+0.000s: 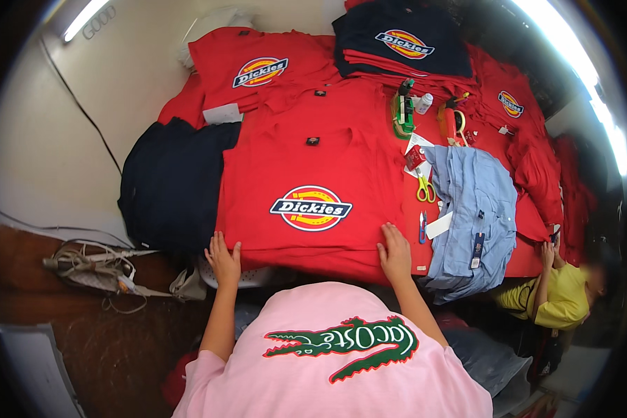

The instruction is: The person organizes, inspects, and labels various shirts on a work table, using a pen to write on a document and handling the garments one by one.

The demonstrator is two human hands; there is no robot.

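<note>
A red T-shirt point(272, 167) with an oval yellow, blue and white logo lies spread flat in front of me, on top of other red shirts. At its lower left corner rests my left hand point(223, 260), open, fingers pointing away from me. My right hand point(395, 255) lies open on the lower right edge of the shirt, fingers stretched out. Neither hand grips anything. Folded dark navy garments point(174, 184) sit beside the shirt on the left. Light blue garments point(470, 209) with a dark hang tag lie to the right.
Between the red and blue garments lie yellow-handled scissors point(426, 189), small blue snips point(423, 228) and a green tape dispenser point(403, 115). Navy shirts point(404, 42) are stacked at the back. A person in yellow point(561, 296) handles red cloth at right. Bundled cords point(94, 268) hang at left.
</note>
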